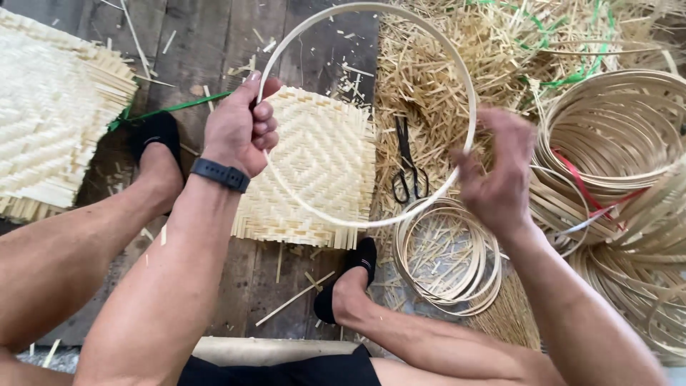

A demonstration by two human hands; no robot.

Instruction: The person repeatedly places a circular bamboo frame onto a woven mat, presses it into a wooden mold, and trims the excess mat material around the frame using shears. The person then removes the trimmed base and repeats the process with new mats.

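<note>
- No packages, labels, signs or screens show anywhere in this view.

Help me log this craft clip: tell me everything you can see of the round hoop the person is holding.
The hoop is one thin, pale strip, bamboo by its look, bent into a closed ring. It is held up above a square woven mat on the plank floor, which shows through it. The left hand grips its left edge with curled fingers; the right hand, blurred, meets its right edge. Black scissors lie below, near its lower right rim.
</note>
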